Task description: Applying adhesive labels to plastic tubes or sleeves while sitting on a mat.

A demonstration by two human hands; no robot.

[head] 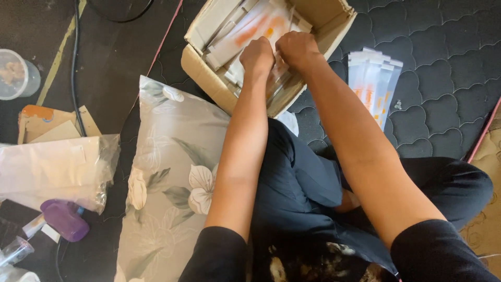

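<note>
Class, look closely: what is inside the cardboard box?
The cardboard box holds flat white packets with orange marks. Both hands, left and right, cover the middle; the bottom is hidden.

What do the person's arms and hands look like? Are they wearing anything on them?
Both arms are bare from the upper arm down. The only clothing on them is short black sleeves: one on the left arm, one on the right arm. The left hand and right hand are bare too, with no gloves. No watch, bracelet or ring shows on either one.
</note>
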